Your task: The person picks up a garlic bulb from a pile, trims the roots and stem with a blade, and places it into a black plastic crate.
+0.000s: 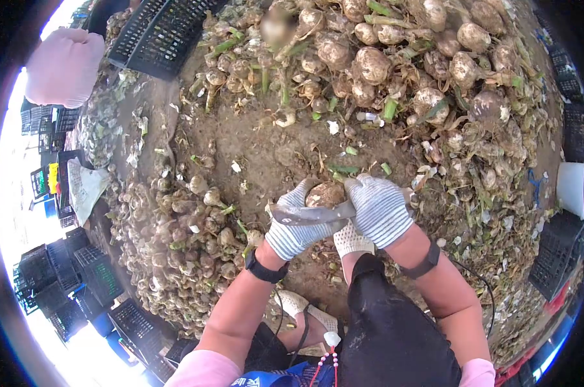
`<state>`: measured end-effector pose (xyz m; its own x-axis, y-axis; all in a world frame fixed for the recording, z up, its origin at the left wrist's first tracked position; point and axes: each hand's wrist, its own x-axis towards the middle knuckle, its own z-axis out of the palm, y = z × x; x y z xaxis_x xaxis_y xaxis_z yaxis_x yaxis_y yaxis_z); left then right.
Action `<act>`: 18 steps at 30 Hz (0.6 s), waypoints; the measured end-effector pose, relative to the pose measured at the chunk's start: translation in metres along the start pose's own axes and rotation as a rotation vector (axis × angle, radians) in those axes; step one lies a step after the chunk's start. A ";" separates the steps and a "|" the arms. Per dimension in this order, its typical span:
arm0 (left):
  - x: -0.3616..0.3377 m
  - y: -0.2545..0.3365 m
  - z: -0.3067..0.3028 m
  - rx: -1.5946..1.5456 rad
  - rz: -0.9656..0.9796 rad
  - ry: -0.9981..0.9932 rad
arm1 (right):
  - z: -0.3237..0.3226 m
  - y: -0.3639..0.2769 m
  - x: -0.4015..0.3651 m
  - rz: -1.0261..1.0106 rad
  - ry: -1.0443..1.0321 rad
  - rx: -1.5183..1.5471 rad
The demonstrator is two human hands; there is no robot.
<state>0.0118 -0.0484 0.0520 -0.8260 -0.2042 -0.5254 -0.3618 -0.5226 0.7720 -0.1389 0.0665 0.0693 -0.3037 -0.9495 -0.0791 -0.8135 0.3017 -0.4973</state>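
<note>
- While the left hand (296,236), gloved in grey-and-white striped knit, grips a round, soil-brown bulb (326,194), the likewise gloved right hand (378,208) clasps a curved grey metal knife (305,215).
- Bulb: between the hands, above brown earthen ground (256,145); knife crossing its lower edge.

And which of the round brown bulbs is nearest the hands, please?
The round brown bulb between the striped-gloved left hand and right hand, beside the grey metal blade; the other bulbs lie heaped or scattered on the dirt ground.

White gloves (383,209) with grey stripes, mottled brown bulb (326,193), grey knife (305,215), dark wristbands (265,269), pink sleeves (205,370).
</note>
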 end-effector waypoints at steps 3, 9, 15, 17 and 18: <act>-0.002 0.003 0.004 0.737 0.348 -0.126 | 0.001 0.003 -0.001 -0.018 0.014 0.011; -0.032 0.050 0.047 0.753 0.273 0.043 | 0.033 0.077 -0.015 0.358 -0.217 0.038; -0.021 0.050 0.017 0.597 0.151 0.114 | 0.010 0.073 -0.049 0.702 -0.116 0.422; -0.019 0.054 0.025 1.442 0.376 -0.035 | 0.004 0.059 -0.052 0.434 -0.219 0.370; -0.017 0.052 0.026 1.437 0.393 -0.037 | 0.015 0.060 -0.053 0.375 -0.142 0.416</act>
<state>-0.0045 -0.0505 0.1106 -0.9716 -0.1026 -0.2134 -0.2068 0.8065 0.5539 -0.1647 0.1334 0.0303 -0.4411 -0.7950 -0.4164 -0.3906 0.5878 -0.7085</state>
